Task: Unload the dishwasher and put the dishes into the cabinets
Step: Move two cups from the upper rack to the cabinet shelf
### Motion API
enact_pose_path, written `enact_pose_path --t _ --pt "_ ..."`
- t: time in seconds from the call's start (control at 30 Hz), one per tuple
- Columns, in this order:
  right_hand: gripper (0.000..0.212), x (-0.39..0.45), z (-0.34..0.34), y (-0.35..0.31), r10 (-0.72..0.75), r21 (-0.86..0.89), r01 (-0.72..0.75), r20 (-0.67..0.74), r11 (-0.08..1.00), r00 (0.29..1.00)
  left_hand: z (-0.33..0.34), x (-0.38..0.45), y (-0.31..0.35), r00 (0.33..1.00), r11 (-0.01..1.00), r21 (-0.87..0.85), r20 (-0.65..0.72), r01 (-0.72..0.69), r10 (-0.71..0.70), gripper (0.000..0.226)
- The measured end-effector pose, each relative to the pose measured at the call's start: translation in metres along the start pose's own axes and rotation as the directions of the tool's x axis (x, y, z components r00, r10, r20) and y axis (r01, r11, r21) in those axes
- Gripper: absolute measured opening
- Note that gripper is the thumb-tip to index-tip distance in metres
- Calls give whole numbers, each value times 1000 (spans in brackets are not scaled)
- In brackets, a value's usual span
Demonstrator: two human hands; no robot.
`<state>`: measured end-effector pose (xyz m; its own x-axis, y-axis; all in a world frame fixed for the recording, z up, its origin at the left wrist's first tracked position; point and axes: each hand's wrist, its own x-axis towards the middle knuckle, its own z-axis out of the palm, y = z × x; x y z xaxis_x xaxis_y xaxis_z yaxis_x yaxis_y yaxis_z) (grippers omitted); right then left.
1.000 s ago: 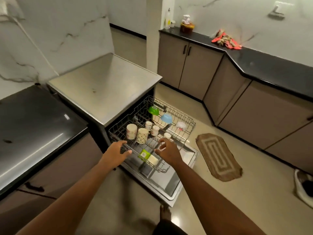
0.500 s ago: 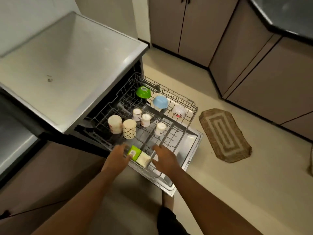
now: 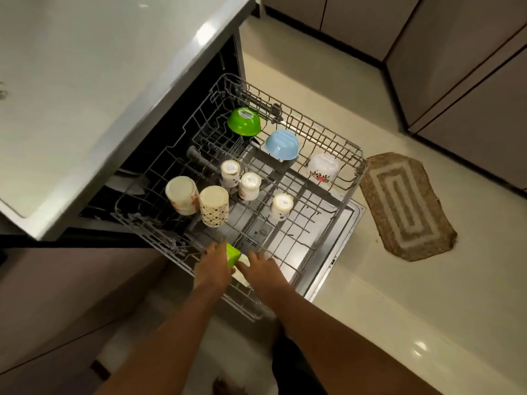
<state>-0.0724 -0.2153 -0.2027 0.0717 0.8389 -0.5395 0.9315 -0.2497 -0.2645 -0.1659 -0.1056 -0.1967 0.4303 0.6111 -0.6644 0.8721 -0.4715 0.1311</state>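
Wire rack (image 3: pixel 328 155) stands pulled far out, cups and bowls upside down on it. Left hand (image 3: pixel 212 266) and right hand (image 3: pixel 261 267) both grip its front rail beside a green box (image 3: pixel 232 253); a jerk could topple the patterned cup (image 3: pixel 214 205).

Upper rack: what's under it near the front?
Through the upper rack wires, the open dishwasher door's steel inner panel shows. Both hands cover the front edge.
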Motion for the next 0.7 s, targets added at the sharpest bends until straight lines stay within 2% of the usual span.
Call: enact_pose_path --t 0.1,0.17,0.27,0.4,0.7 --pt "78 12 13 -2 -26 -42 25 -24 999 999 11 13 5 999 987 162 -53 15 -7 82" --pt "79 17 20 -2 -45 -56 43 -34 998 998 16 20 3 998 977 213 -61 -7 20 81" --pt "80 23 26 2 -52 -50 50 -21 997 998 22 28 0 999 976 218 -38 -17 26 80" --pt "82 32 30 6 -66 -47 65 -19 997 998 23 36 -1 999 969 244 -31 -24 33 66" --pt "82 31 40 18 -89 -62 85 -69 994 994 22 39 -1 998 970 244 -52 -22 36 77"
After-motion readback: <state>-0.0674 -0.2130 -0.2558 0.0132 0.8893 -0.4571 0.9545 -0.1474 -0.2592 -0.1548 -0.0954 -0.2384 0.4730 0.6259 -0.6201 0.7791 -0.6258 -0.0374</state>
